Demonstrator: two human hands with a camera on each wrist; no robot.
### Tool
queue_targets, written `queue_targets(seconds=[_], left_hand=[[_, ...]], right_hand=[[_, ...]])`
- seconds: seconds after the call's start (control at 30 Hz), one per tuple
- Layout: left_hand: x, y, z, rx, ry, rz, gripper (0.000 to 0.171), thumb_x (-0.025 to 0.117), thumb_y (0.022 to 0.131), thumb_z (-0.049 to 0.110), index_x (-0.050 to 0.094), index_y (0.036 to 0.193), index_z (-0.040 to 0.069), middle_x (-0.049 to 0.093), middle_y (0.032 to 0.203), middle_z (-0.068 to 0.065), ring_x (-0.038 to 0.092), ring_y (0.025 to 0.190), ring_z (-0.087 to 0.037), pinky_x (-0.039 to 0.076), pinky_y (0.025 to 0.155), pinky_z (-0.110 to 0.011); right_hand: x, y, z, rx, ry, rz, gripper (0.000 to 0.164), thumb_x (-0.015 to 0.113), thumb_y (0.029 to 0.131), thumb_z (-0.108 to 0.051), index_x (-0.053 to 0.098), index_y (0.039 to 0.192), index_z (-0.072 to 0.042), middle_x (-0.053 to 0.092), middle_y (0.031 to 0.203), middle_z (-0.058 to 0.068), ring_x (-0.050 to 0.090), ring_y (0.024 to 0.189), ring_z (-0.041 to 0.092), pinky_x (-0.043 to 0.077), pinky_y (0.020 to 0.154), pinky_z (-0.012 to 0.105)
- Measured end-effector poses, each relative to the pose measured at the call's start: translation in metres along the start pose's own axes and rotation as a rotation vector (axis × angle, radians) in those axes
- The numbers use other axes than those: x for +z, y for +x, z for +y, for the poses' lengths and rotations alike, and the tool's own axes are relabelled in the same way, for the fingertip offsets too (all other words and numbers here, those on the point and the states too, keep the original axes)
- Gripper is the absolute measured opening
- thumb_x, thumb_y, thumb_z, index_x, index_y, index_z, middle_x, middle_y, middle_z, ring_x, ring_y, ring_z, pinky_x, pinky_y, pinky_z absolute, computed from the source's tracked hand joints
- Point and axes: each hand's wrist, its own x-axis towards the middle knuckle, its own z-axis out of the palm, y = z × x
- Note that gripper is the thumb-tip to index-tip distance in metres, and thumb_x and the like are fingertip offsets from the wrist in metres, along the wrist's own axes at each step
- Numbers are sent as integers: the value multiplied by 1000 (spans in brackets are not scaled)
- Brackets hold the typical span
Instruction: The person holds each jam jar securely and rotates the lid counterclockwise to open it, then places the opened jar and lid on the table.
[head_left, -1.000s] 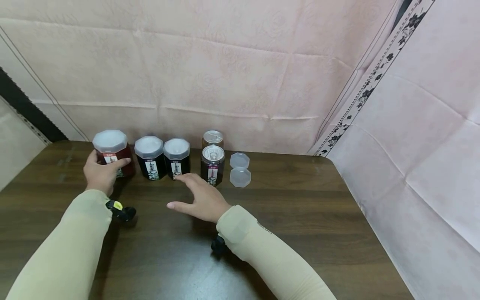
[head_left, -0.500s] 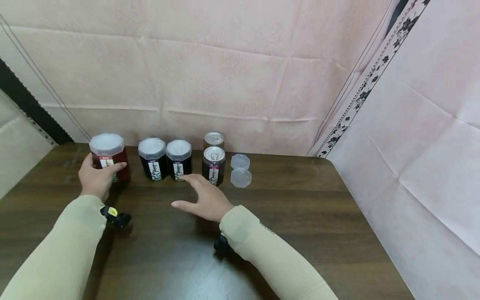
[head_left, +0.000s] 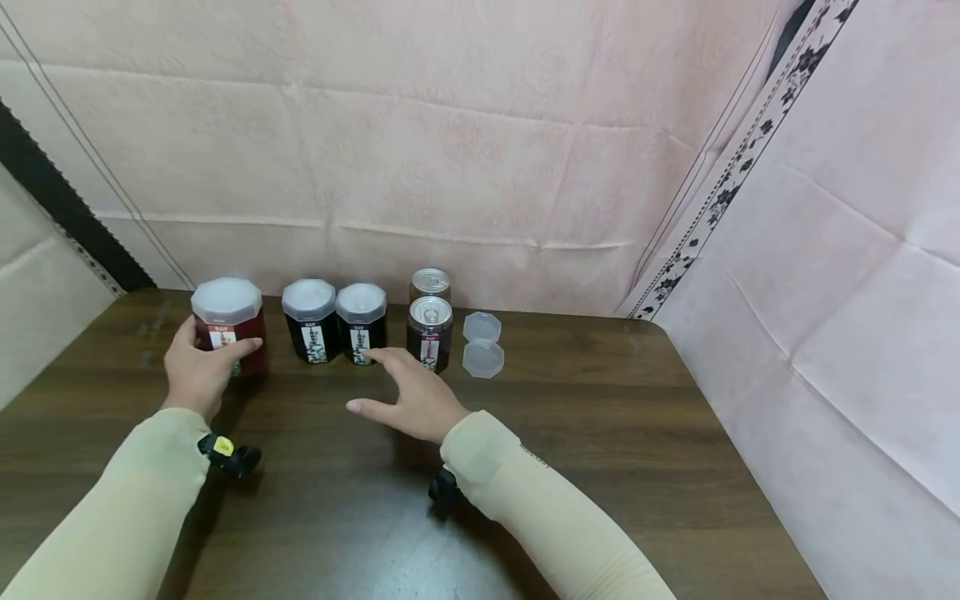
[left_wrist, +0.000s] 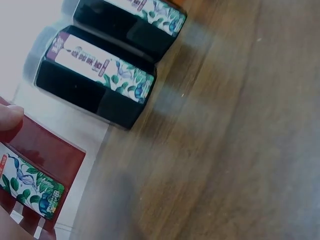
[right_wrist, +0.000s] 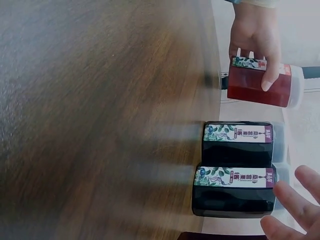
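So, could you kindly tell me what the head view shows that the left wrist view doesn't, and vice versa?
Only the head view shows the two silver-topped cans, the two loose clear lids, the pale sleeves and the lid on the red jar.

Only the left wrist view shows the leaf artwork on the labels clearly; it is too small to make out from the head.

Both show part of the left hand gripping the red jar, the two dark jars and the wooden table.
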Motion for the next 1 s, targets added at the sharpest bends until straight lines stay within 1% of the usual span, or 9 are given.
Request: queue_targets(seconds=[0.17,0.33,0.5,0.7,1.0], left_hand=[[4,-9,3,53,15,-3,84,71,87,33,21,154,22,27,155,-13,27,136,-32,23,115,-52],[7,-16,2,108,40,-22,85,70,88,31,20,155,18,29,153,-16,28,134,-34,24,114,-54],[9,-22,3,138,55,-57,85,70,88,29,18,155,14,29,152,-19,29,134,-37,25,112,-58],[14,-30,6,175,62,-61,85,71,88,28,20,154,13,30,151,-19,29,134,-37,25,111,-58],[22,-43,9,312,132,-90,81,73,85,24,28,150,6,37,142,-22,34,127,-40,31,104,-63]], right_hand=[[-1,-2,1,6,13,-2,77,58,86,-63,35,149,-25,35,152,-4,41,134,15,39,107,43],[-3,-3,1,17,19,3,76,58,86,-62,35,149,-25,35,152,-3,42,134,17,39,107,44],[-4,-5,-1,25,26,5,75,59,87,-60,35,149,-26,35,152,-2,42,134,18,39,107,45],[-4,-6,0,40,30,15,73,59,87,-60,34,149,-29,33,153,-3,42,134,18,39,107,45],[-5,-6,-1,46,63,25,73,59,87,-60,35,148,-28,34,152,-4,43,133,17,39,107,45]])
